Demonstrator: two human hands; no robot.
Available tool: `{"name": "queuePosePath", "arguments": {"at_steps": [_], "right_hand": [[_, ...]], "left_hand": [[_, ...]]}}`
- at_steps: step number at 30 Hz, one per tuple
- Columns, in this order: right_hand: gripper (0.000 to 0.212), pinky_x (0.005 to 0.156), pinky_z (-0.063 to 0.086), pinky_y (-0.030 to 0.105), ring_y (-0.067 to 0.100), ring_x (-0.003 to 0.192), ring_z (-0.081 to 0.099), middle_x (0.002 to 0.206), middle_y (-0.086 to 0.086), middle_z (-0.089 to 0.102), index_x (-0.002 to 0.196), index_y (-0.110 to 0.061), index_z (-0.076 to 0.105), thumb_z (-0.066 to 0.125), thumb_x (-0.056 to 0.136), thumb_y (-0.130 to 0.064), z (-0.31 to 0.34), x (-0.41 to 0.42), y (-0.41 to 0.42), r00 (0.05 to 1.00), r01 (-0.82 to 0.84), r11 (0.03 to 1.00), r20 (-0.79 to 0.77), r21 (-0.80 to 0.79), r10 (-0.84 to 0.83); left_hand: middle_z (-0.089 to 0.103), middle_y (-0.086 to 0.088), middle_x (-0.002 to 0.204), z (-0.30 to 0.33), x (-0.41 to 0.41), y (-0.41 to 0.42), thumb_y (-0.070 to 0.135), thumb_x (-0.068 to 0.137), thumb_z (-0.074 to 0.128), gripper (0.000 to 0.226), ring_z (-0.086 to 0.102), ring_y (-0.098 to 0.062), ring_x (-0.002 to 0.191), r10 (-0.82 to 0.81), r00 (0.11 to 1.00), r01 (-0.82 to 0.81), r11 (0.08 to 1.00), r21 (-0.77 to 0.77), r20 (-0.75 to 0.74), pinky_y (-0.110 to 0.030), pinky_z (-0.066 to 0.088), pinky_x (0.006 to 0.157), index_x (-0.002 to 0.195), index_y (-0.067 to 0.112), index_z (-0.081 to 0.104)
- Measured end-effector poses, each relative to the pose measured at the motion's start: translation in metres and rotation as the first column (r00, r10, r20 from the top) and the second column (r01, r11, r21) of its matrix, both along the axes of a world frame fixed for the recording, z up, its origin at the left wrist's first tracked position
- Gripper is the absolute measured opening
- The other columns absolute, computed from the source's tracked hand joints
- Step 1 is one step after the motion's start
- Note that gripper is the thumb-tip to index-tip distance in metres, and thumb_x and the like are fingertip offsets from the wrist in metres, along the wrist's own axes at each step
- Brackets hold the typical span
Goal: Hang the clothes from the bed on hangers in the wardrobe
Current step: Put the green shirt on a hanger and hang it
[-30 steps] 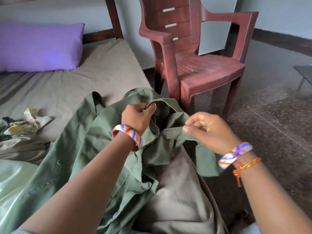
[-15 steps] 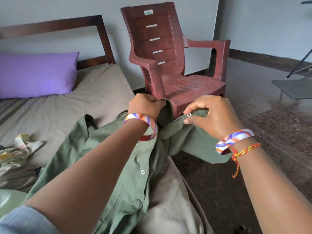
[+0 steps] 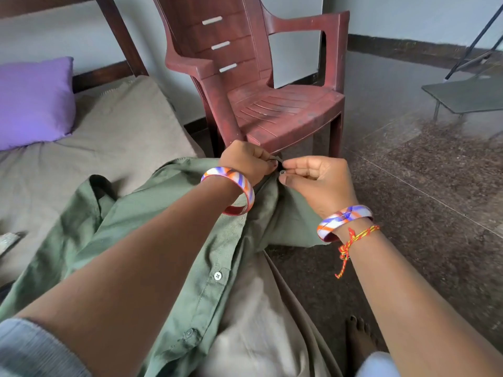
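A green button-up shirt (image 3: 152, 221) lies spread over the bed's edge, its front placket with buttons running down toward me. My left hand (image 3: 246, 161) pinches one edge of the shirt's top opening. My right hand (image 3: 313, 178) pinches the other edge, with a small button between its thumb and forefinger. The two hands nearly touch at the collar, just in front of the chair. No hanger or wardrobe is in view.
The bed (image 3: 114, 137) has a tan sheet and a purple pillow (image 3: 32, 102) at its head. A maroon plastic chair (image 3: 272, 104) stands close beside it. A low dark stand (image 3: 468, 93) sits on the stone floor at right. My bare foot (image 3: 359, 338) shows below.
My hands have drawn together, bringing the two edges of the shirt's top opening to meet. The view has tilted down a little and closer to the shirt.
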State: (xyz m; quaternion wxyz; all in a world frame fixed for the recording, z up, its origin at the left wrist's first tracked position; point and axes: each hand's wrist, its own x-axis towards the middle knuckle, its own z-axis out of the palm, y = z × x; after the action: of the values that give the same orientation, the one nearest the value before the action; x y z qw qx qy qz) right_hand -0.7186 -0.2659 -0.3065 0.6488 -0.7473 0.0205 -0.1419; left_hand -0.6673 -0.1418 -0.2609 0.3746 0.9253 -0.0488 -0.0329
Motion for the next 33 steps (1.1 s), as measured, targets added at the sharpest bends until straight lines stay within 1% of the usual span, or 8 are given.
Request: {"name": "queuePosePath", "arguments": {"at_steps": [5,9,14,18,24,28,30,33], "right_hand": [[0.022,0.071,0.053,0.017,0.005,0.068,0.065,0.072,-0.004,0.069,0.073,-0.023,0.07,0.076,0.074,-0.002,-0.007,-0.001,-0.002,1.0,0.029,0.998,-0.003,0.061,-0.029],[0.014,0.074,0.054,0.023,0.011,0.073,0.068,0.075,0.0,0.071,0.081,-0.014,0.075,0.078,0.072,-0.004,-0.011,0.0,-0.003,0.999,0.051,0.997,-0.005,0.057,-0.051],[0.014,0.075,0.054,0.025,0.011,0.075,0.069,0.074,-0.004,0.071,0.076,-0.02,0.073,0.081,0.069,-0.01,-0.012,-0.004,-0.002,0.999,0.054,0.998,-0.004,-0.013,-0.054],[0.012,0.077,0.053,0.021,0.008,0.076,0.068,0.076,-0.006,0.071,0.076,-0.019,0.074,0.081,0.069,-0.011,-0.006,-0.009,-0.001,0.998,-0.052,0.994,-0.029,-0.1,0.049],[0.013,0.082,0.051,0.019,0.008,0.083,0.067,0.087,0.002,0.073,0.09,-0.007,0.075,0.073,0.078,-0.004,-0.002,-0.013,0.011,0.989,-0.146,0.975,-0.06,-0.166,0.138],[0.014,0.071,0.052,0.014,0.0,0.067,0.064,0.079,-0.012,0.068,0.08,-0.015,0.073,0.076,0.073,-0.003,-0.003,-0.015,0.017,0.997,-0.064,0.994,-0.059,-0.089,0.059],[0.02,0.065,0.05,0.011,-0.001,0.062,0.063,0.072,-0.009,0.069,0.074,-0.022,0.07,0.076,0.071,-0.002,-0.002,-0.017,0.019,0.998,-0.041,0.997,-0.051,-0.066,0.038],[0.029,0.063,0.051,0.02,0.007,0.061,0.065,0.063,-0.003,0.069,0.073,-0.026,0.06,0.075,0.067,-0.002,-0.003,-0.017,0.022,0.997,0.025,1.0,-0.067,0.002,-0.025]], "left_hand": [[0.063,-0.002,0.076,-0.002,-0.006,-0.001,0.011,0.084,0.066,0.016,0.054,-0.01,0.068,-0.089,0.995,0.087,0.994,-0.058,-0.036,-0.028,0.054,0.078,0.098,0.008,0.072],[0.059,0.0,0.066,0.003,-0.015,0.003,0.007,0.084,0.066,0.007,0.051,0.002,0.043,-0.116,0.984,0.096,0.984,-0.153,-0.132,-0.012,0.052,0.051,0.089,0.008,0.07],[0.062,-0.003,0.049,0.012,-0.026,0.007,-0.007,0.084,0.059,0.009,0.06,-0.006,0.042,-0.091,0.941,-0.045,0.921,-0.387,-0.326,-0.023,0.055,0.054,0.081,0.0,0.064],[0.065,-0.012,0.056,0.013,-0.034,0.018,-0.011,0.084,0.055,0.012,0.065,-0.015,0.048,-0.114,0.9,-0.125,0.856,-0.501,-0.42,-0.025,0.058,0.053,0.079,-0.004,0.064],[0.064,-0.004,0.05,0.0,-0.05,0.029,-0.007,0.081,0.062,0.007,0.061,-0.009,0.044,-0.02,0.932,-0.19,0.822,-0.537,-0.361,-0.02,0.056,0.05,0.076,-0.002,0.064],[0.064,-0.002,0.05,-0.006,-0.056,0.033,-0.001,0.078,0.067,0.005,0.06,-0.007,0.043,-0.006,0.939,-0.181,0.842,-0.508,-0.345,-0.019,0.055,0.052,0.074,0.001,0.065],[0.064,0.001,0.049,-0.006,-0.056,0.034,0.0,0.078,0.068,0.007,0.059,-0.004,0.043,-0.009,0.953,-0.14,0.872,-0.468,-0.303,-0.017,0.054,0.052,0.073,0.004,0.066],[0.063,0.004,0.049,-0.008,-0.055,0.036,0.002,0.078,0.07,0.009,0.058,-0.003,0.045,-0.009,0.982,-0.062,0.928,-0.367,-0.19,-0.017,0.054,0.054,0.074,0.01,0.067]]}}
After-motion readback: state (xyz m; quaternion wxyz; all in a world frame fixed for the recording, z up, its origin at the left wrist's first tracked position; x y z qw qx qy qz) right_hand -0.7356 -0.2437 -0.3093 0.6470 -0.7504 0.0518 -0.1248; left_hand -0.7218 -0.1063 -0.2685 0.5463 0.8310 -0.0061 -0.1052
